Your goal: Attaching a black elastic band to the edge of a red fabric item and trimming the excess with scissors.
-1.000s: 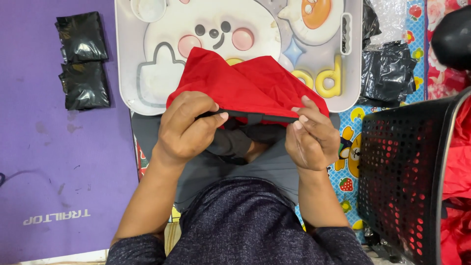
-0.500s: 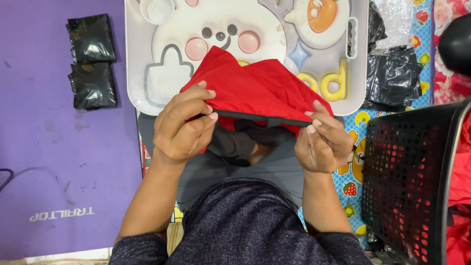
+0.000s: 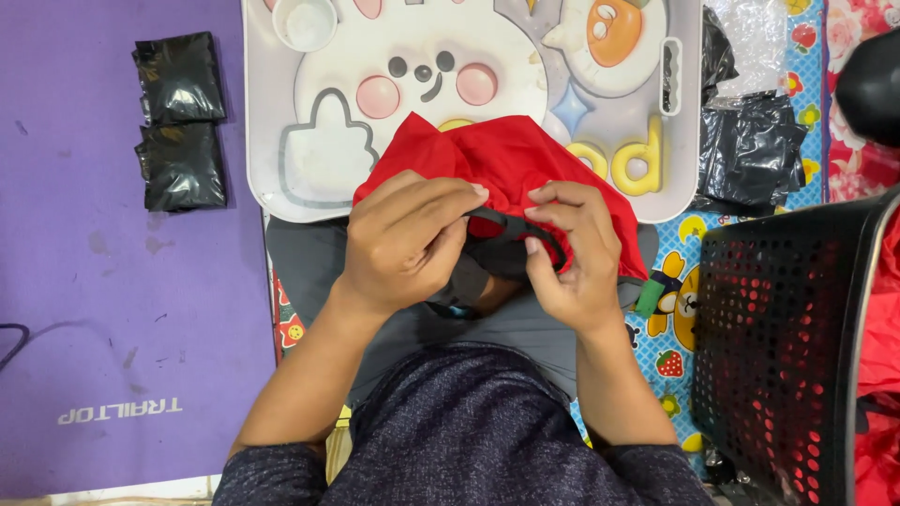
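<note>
Red cloth garment [image 3: 506, 164], soft and light, draped over white tray [image 3: 281, 187] edge and lap. Left hand [image 3: 408, 239] and right hand [image 3: 572, 253] pinching black waistband [image 3: 511, 228]; likely limp, best gripped at band.

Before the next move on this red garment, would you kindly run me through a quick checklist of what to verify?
1. Left hand has hold of the red garment: ok, its fingers close over the near edge.
2. Right hand has hold too: ok, it pinches the dark band along that edge.
3. Garment lying flat: not ok, it is bunched and creased between the hands.
4. Garment supported: ok, its far part rests on the white tray.
5. Black basket within the right hand's reach: ok, it stands just beside that forearm.
6. Inside of the garment free of tangles: cannot tell, hidden by the hands.
</note>
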